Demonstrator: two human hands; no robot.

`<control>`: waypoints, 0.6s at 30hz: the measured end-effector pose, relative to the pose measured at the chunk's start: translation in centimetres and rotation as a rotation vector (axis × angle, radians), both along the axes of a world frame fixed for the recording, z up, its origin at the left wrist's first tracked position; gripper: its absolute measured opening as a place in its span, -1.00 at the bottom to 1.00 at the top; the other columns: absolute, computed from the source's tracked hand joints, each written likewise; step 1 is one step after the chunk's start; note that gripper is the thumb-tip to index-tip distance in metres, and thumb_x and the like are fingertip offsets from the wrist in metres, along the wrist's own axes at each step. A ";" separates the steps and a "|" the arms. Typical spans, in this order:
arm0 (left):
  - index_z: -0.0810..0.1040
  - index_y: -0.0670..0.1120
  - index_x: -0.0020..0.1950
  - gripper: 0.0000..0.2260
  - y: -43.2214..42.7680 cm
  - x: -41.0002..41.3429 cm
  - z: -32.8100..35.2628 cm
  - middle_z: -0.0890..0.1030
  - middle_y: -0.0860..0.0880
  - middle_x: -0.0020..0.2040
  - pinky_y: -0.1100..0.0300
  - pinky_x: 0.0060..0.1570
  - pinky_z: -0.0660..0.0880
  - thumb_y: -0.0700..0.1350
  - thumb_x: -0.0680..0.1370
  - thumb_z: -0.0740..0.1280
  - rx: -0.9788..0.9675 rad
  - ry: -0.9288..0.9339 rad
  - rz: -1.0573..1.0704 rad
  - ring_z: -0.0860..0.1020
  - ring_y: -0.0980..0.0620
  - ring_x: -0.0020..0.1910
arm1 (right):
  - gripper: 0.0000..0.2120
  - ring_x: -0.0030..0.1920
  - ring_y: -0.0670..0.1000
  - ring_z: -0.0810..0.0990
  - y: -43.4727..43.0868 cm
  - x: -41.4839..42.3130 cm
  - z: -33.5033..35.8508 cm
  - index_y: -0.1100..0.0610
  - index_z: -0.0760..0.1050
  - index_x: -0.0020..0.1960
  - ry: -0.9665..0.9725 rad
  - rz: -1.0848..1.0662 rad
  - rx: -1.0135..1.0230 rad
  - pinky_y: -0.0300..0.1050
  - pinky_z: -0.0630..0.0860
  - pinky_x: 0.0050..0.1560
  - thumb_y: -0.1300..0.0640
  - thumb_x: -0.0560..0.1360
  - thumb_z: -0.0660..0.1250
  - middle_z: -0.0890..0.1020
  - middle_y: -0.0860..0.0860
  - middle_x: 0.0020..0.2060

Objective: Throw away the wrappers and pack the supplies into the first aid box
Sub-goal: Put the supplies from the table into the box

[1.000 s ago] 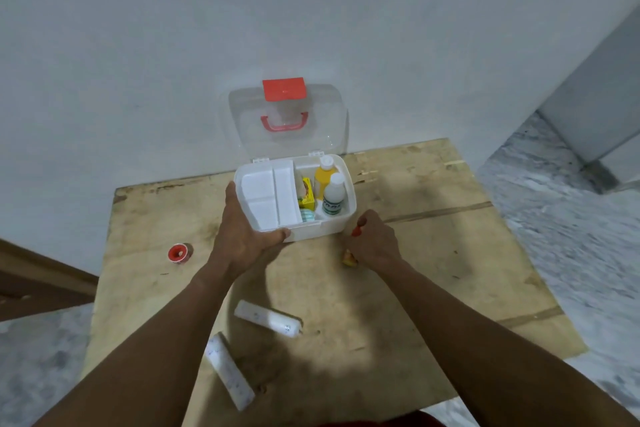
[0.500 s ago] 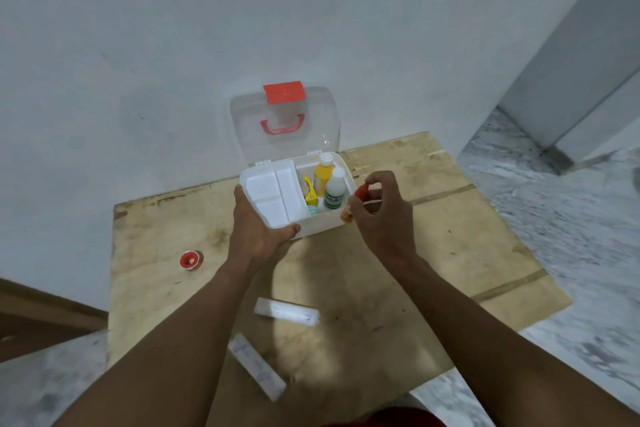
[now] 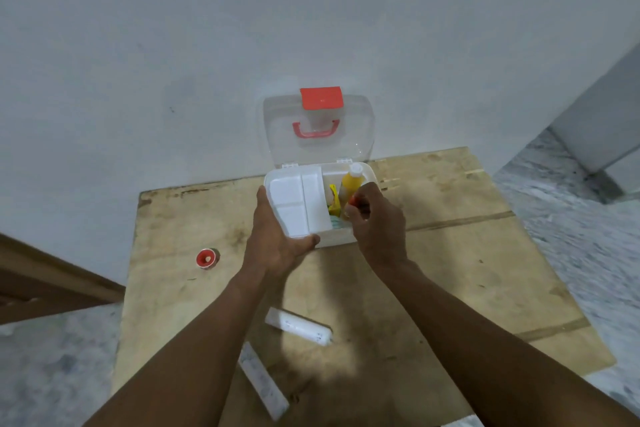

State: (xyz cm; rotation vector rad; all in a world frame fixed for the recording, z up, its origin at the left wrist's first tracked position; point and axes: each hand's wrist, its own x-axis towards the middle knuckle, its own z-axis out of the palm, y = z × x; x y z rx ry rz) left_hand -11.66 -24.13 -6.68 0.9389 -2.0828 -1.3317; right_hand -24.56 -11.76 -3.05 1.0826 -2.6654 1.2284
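Observation:
The white first aid box [image 3: 369, 173] stands open at the back of the wooden table [image 3: 450, 253], its clear lid [image 3: 360, 128] with a red handle leaning on the wall. My left hand [image 3: 273, 236] grips the box's front left corner beside the white inner tray [image 3: 298, 204]. My right hand [image 3: 375, 218] is over the box's right compartment, fingers closed on a small red-capped item [image 3: 356, 202]. A yellow bottle [image 3: 350, 184] and a yellow packet [image 3: 334, 201] stand inside. The white bottle is hidden behind my right hand.
A small red roll [image 3: 207, 258] lies on the table's left side. Two long white wrapped packs lie near the front: one [image 3: 299, 326] between my forearms, one [image 3: 263, 380] below it by the table's front edge. Marble floor surrounds the table.
My right hand lifted the small red-capped item off the table and moved it left over the box's right compartment. My left hand kept its hold on the box.

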 end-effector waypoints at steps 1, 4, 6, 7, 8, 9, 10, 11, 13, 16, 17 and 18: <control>0.20 0.07 0.40 -0.08 0.0 0.0 0.1 0.42 0.14 0.22 0.11 0.06 0.57 0.01 0.15 0.61 -0.003 0.002 0.004 0.47 0.15 0.20 | -0.85 -0.26 0.06 0.63 -0.1 -0.1 -0.2 0.13 0.47 -0.13 0.001 0.005 0.017 0.00 0.58 -0.20 0.25 0.43 0.45 0.66 0.02 -0.27; 0.20 0.08 0.40 -0.08 0.2 0.0 0.3 0.42 0.16 0.21 0.20 0.03 0.55 0.00 0.16 0.61 -0.004 0.010 0.011 0.47 0.18 0.20 | -0.87 -0.23 0.11 0.63 -0.5 -0.4 -0.7 0.17 0.49 -0.12 0.033 0.023 0.059 -0.01 0.57 -0.20 0.24 0.43 0.45 0.66 0.07 -0.25; 0.21 0.08 0.39 -0.09 0.3 -0.1 0.5 0.42 0.18 0.19 0.28 -0.02 0.51 -0.02 0.15 0.60 0.006 0.016 0.020 0.48 0.20 0.18 | -0.89 -0.21 0.14 0.62 -0.7 -0.5 -1.0 0.19 0.52 -0.13 0.057 0.012 0.091 -0.09 0.49 -0.21 0.25 0.42 0.45 0.66 0.10 -0.24; 0.21 0.08 0.39 -0.09 0.4 0.0 0.6 0.43 0.19 0.18 0.29 -0.03 0.50 -0.03 0.15 0.61 0.012 0.018 0.021 0.48 0.22 0.17 | -0.89 -0.20 0.14 0.62 -0.8 -0.5 -1.1 0.19 0.53 -0.13 0.068 0.009 0.102 -0.10 0.45 -0.21 0.25 0.42 0.46 0.65 0.10 -0.23; 0.20 0.08 0.39 -0.09 0.4 0.0 0.7 0.43 0.19 0.19 0.29 -0.03 0.51 -0.03 0.15 0.61 0.020 0.020 0.020 0.48 0.23 0.17 | -0.89 -0.19 0.14 0.61 -0.8 -0.6 -1.1 0.20 0.54 -0.13 0.072 0.009 0.109 -0.09 0.46 -0.21 0.25 0.41 0.46 0.65 0.11 -0.22; 0.20 0.08 0.39 -0.08 0.5 0.0 0.8 0.44 0.17 0.19 0.26 -0.02 0.53 -0.02 0.14 0.61 0.026 0.018 0.019 0.48 0.23 0.17 | -0.89 -0.19 0.14 0.60 -0.9 -0.6 -1.1 0.20 0.54 -0.12 0.076 0.011 0.117 -0.06 0.48 -0.20 0.25 0.41 0.46 0.64 0.12 -0.21; 0.20 0.08 0.39 -0.08 0.5 0.0 0.7 0.44 0.16 0.19 0.23 -0.01 0.55 -0.02 0.14 0.61 0.031 0.015 0.019 0.48 0.23 0.17 | -0.89 -0.18 0.14 0.60 -0.9 -0.6 -1.1 0.20 0.55 -0.12 0.080 0.011 0.133 -0.03 0.50 -0.19 0.24 0.42 0.46 0.64 0.13 -0.20; 0.19 0.09 0.39 -0.08 0.5 0.0 0.8 0.45 0.15 0.20 0.20 0.00 0.56 -0.01 0.14 0.61 0.032 0.010 0.019 0.49 0.21 0.17 | -0.90 -0.17 0.14 0.60 -1.0 -0.7 -1.1 0.21 0.56 -0.11 0.083 0.010 0.158 -0.02 0.52 -0.18 0.23 0.43 0.46 0.64 0.13 -0.18; 0.19 0.08 0.39 -0.07 0.4 0.0 0.6 0.44 0.14 0.21 0.18 0.01 0.57 0.01 0.14 0.62 0.027 0.005 0.014 0.49 0.18 0.18 | -0.92 -0.15 0.14 0.62 -1.3 -0.7 -1.0 0.20 0.58 -0.08 0.086 0.007 0.213 -0.02 0.52 -0.14 0.20 0.46 0.43 0.66 0.12 -0.16; 0.19 0.07 0.39 -0.07 0.3 0.0 0.5 0.44 0.12 0.22 0.20 0.03 0.55 0.02 0.15 0.62 0.024 0.006 0.007 0.48 0.15 0.20 | -0.92 -0.11 0.14 0.64 -1.7 -0.5 -0.6 0.17 0.60 -0.07 0.091 0.001 0.310 -0.03 0.52 -0.10 0.16 0.50 0.38 0.68 0.10 -0.13; 0.20 0.06 0.39 -0.07 0.3 0.0 0.5 0.44 0.11 0.22 0.21 0.02 0.55 0.02 0.14 0.62 0.025 0.009 0.006 0.48 0.14 0.20 | -0.91 -0.10 0.15 0.64 -1.9 -0.5 -0.4 0.15 0.61 -0.06 0.088 -0.010 0.350 -0.04 0.51 -0.10 0.15 0.52 0.36 0.68 0.09 -0.13; 0.20 0.06 0.39 -0.07 0.3 0.1 0.4 0.44 0.10 0.23 0.23 0.01 0.53 0.01 0.14 0.62 0.027 0.013 0.006 0.48 0.13 0.20 | -0.89 -0.09 0.15 0.65 -2.1 -0.5 -0.3 0.14 0.62 -0.04 0.078 -0.024 0.392 -0.06 0.51 -0.10 0.14 0.53 0.34 0.69 0.08 -0.12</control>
